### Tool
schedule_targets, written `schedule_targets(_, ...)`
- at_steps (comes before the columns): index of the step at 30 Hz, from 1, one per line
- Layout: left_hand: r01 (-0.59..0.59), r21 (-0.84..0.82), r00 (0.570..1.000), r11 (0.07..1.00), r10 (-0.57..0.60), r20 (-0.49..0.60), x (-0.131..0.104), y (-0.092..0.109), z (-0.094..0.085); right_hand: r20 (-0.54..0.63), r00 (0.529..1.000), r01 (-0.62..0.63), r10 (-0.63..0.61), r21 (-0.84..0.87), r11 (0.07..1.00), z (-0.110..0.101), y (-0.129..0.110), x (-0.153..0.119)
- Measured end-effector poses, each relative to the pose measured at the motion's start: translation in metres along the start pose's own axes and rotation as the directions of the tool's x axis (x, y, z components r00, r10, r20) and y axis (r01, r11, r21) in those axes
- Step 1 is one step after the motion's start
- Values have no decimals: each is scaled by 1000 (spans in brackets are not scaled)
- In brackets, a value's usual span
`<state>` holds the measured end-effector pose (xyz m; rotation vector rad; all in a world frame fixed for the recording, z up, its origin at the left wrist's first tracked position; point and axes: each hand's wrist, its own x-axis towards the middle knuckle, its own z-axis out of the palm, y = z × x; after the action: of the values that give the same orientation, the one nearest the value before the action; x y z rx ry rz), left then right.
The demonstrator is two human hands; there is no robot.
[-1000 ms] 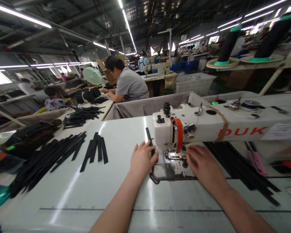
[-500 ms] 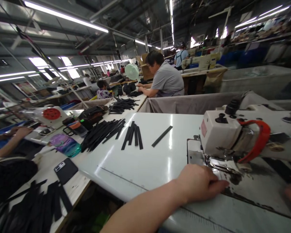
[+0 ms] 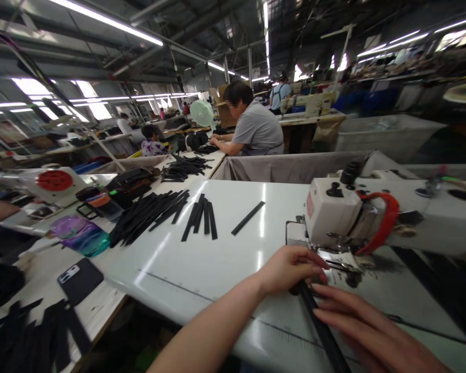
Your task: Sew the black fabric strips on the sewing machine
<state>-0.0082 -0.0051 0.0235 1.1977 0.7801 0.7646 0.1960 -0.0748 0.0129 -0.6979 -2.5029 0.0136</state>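
Note:
A black strip [image 3: 320, 327] slants down from my left hand [image 3: 289, 270] toward the bottom edge of the view. My left hand is closed, pinching the strip's upper end near the front of the sewing machine [image 3: 330, 212]. Against the strip's right side, my right hand [image 3: 367, 324] holds it with long, nearly straight fingers; its thumb is hidden. Both hands are above the white machine table [image 3: 217, 269], just short of the needle area. One loose black strip [image 3: 248, 217] lies farther back on this table.
A few black strips [image 3: 200, 217] and a larger pile [image 3: 147, 215] lie left of the machine. More dark strips [image 3: 442, 285] lie under its arm. A phone [image 3: 80, 280] and a purple-teal pouch [image 3: 79, 233] rest at the left. A co-worker [image 3: 256, 124] sits beyond the table.
My right hand has come in from the right edge to the strip beside my left hand. My left hand has drawn back from the machine and now pinches the strip. The view has turned slightly right.

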Motion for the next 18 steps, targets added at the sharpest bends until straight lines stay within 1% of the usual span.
schedule_targets(1,15,18,999,1000,-15,-29,1,-1,1,17,999,42,-42,-40,998,-6,0,9)
schedule_targets(2,21,73,996,997,-15,-84,2,-2,3,33,996,81,-78,-84,993,-9,1,16)
schedule_targets(3,10,165,987,986,17,-162,4,-4,4,29,992,125,-123,-129,984,-9,2,22)
schedule_targets(4,-15,288,966,957,88,-243,5,-6,5,39,988,151,-147,-180,972,-7,3,26)
schedule_targets(5,-42,432,931,901,192,-310,6,-8,5,22,988,154,-153,-233,960,-3,4,27)
schedule_targets(6,-55,577,888,815,304,-345,6,-9,4,-2,989,142,-148,-281,949,2,6,27)
schedule_targets(7,-51,703,852,709,398,-339,6,-10,2,-13,991,121,-132,-319,940,8,7,26)
schedule_targets(8,-40,797,839,602,454,-301,5,-11,0,-25,994,94,-109,-348,933,13,8,24)
schedule_targets(9,-34,860,846,510,472,-246,3,-12,-2,-30,996,70,-87,-367,928,18,9,21)
schedule_targets(10,-44,897,864,440,467,-186,2,-13,-3,-28,997,51,-67,-380,924,22,10,19)
schedule_targets(11,-70,916,882,395,454,-128,0,-14,-3,-33,998,33,-50,-388,921,25,10,16)
schedule_targets(12,-105,923,893,370,444,-76,-1,-15,-2,-40,998,23,-42,-395,918,27,10,15)
schedule_targets(14,-158,924,894,347,447,-15,-1,-18,1,-46,998,18,-41,-407,913,29,9,13)
schedule_targets(18,-155,938,889,310,458,-5,3,-22,6,-26,1000,4,-17,-433,901,28,10,15)
